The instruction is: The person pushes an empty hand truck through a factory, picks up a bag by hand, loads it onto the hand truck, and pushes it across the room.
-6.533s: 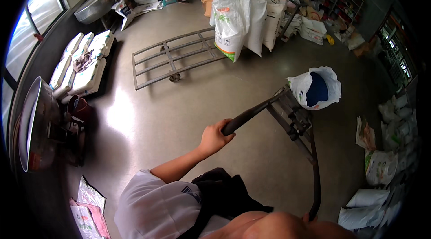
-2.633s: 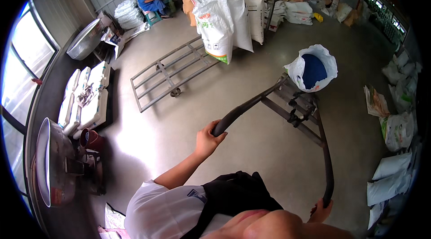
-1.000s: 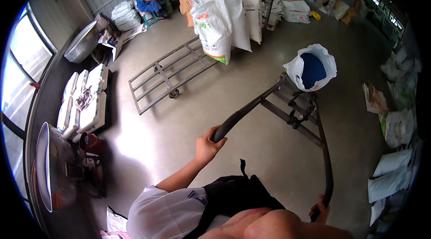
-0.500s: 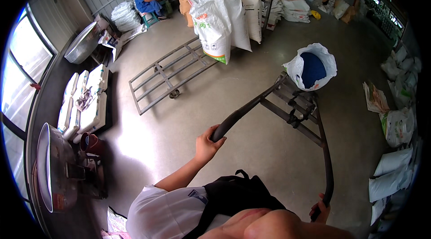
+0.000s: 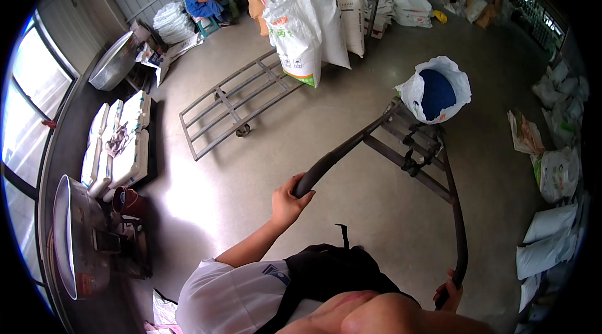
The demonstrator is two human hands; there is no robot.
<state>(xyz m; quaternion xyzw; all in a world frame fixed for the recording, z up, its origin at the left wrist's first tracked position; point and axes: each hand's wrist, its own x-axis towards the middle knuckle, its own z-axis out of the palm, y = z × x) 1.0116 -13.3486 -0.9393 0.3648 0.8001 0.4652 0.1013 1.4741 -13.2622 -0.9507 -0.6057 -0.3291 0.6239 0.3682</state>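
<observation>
A person's left hand [image 5: 290,199] closes around the left handle of a dark metal hand truck [image 5: 385,151] on a workshop floor [image 5: 332,227], while the right hand [image 5: 449,293] wraps the right handle at the lower end. At the truck's far end, an open white sack [image 5: 409,94] stands against the frame, its mouth showing deep blue contents [image 5: 437,94]; its base is hidden, and the reddish print on its side is too small to read. Dark ties [image 5: 411,164] are knotted around the truck's crossbars.

Farther off, a flatbed cart [image 5: 232,109] carries upright sacks at one end. The front white sack [image 5: 295,36] bears orange and green characters, a row of small black handling symbols and an orange-and-green band at the base; a beige sack [image 5: 351,20] behind it carries a line of dark lettering. The person's white shirt [image 5: 232,296] has a dark blue emblem on the chest. In the background, a co-worker in blue [image 5: 202,3] sits on a teal stool [image 5: 207,28].
</observation>
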